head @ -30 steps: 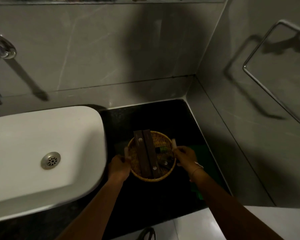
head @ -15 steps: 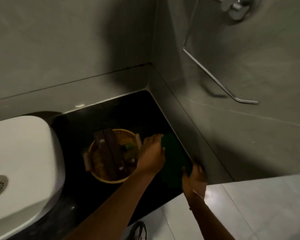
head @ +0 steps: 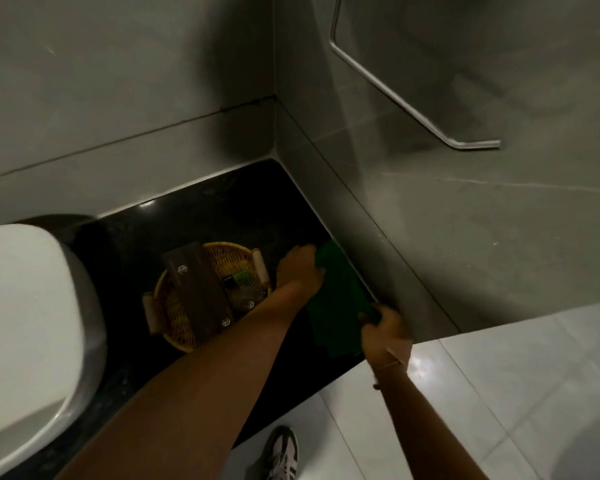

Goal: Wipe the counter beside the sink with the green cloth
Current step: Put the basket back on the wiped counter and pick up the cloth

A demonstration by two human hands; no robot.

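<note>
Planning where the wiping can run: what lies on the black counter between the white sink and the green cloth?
In the head view, a round wicker basket holding dark brown boxes sits between the white sink and the green cloth; the left forearm crosses there too.

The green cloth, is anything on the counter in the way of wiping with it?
Yes. The wicker basket sits on the counter between the green cloth and the sink, covering part of the surface.
</note>
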